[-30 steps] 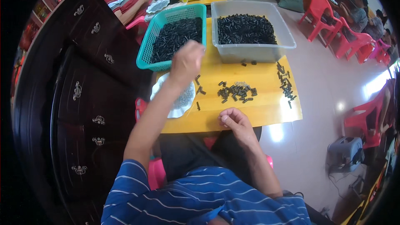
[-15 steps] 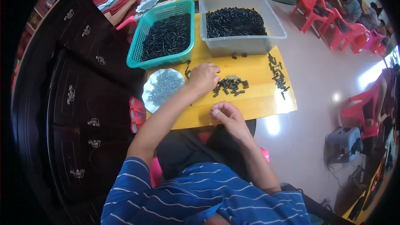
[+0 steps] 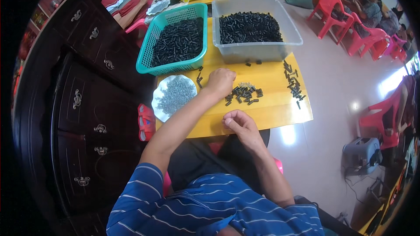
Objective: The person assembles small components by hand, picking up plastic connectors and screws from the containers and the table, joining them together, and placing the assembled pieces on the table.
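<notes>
My left hand (image 3: 221,81) reaches over the yellow table, back up and fingers curled, at the left edge of a small pile of black tubes (image 3: 243,93). Its fingertips are hidden. Pale, thin pieces (image 3: 246,85) lie at the far side of that pile. Nearer the table's front edge, my right hand (image 3: 241,124) is held with thumb and index finger pressed together; anything between them is too small to make out. Left of my left forearm stands a scalloped white plate (image 3: 156,101) heaped with small clear-looking pieces (image 3: 175,95).
Behind my hands stand a green basket (image 3: 204,39) and a translucent bin (image 3: 258,53), both full of black tubes. More tubes (image 3: 293,81) lie along the right table edge. Dark drawers (image 3: 87,105) rise at left. A person (image 3: 120,1) sits at far left, beyond the basket.
My left hand has shifted slightly right, closer to the pile, and its fingers show less. The right hand stays nearly in place, still pinched. The whole view has shifted a little.
</notes>
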`<action>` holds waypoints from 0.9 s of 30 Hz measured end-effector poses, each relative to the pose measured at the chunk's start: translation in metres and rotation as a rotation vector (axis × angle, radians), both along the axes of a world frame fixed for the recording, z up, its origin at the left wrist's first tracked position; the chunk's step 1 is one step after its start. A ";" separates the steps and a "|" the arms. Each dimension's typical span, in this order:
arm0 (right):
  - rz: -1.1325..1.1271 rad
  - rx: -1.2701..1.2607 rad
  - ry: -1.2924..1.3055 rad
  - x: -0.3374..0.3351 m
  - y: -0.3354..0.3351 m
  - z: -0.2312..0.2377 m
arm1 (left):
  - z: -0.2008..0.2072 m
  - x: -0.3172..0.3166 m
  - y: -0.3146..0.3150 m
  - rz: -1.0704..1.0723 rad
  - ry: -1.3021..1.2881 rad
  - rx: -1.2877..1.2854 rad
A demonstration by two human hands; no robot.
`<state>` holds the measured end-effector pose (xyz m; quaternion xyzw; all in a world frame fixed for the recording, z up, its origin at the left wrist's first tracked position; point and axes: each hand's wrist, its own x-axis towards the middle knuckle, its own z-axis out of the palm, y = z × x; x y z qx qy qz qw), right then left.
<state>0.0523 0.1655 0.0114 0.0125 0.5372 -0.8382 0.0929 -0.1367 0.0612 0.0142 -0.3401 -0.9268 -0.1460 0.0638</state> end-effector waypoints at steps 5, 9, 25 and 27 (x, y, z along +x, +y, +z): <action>0.000 0.000 0.015 0.000 -0.001 -0.003 | 0.000 -0.004 0.006 0.025 0.035 -0.031; 0.000 -0.006 -0.007 0.000 -0.001 -0.002 | 0.009 0.001 -0.001 0.049 0.118 0.222; -0.202 0.483 0.086 -0.008 -0.004 -0.001 | 0.000 0.113 -0.116 0.190 -0.423 0.829; -0.237 0.563 0.108 -0.010 -0.004 -0.001 | -0.001 0.115 -0.121 0.173 -0.406 0.851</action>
